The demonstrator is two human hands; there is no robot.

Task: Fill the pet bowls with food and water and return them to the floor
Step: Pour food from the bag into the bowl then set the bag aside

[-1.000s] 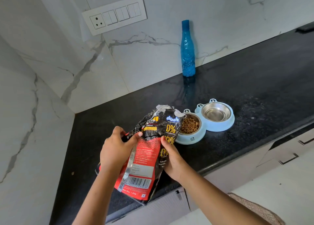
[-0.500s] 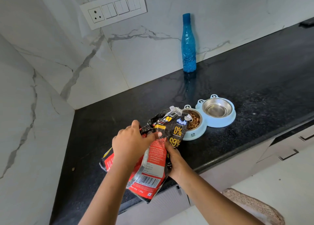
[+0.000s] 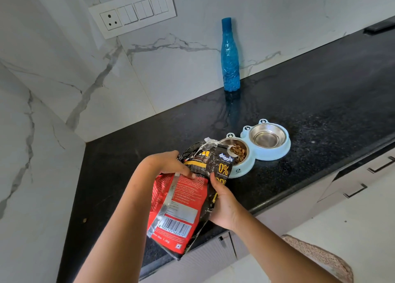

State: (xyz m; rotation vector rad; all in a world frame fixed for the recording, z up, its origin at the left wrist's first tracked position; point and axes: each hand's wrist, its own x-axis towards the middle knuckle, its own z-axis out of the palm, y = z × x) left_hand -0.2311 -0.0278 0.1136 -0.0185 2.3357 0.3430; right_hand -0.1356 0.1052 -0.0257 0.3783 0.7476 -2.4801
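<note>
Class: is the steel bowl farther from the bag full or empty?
Empty: the far bowl shows bare steel; the near bowl, beside the food bag, holds kibble.

home kitchen — black countertop (image 3: 299, 103), drawers (image 3: 363, 175)

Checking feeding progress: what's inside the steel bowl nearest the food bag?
Brown kibble lies in that steel bowl. The torn top of the food bag covers its left side, so the fill level cannot be judged.

The red and black crinkled foil food bag (image 3: 183, 197) is shining. The two round steel bowls (image 3: 268, 136) are gleaming in the smooth pale blue plastic holder (image 3: 277, 154). The black speckled stone counter (image 3: 320, 103) is looking polished, and the blue ribbed plastic bottle (image 3: 229, 64) translucent.
</note>
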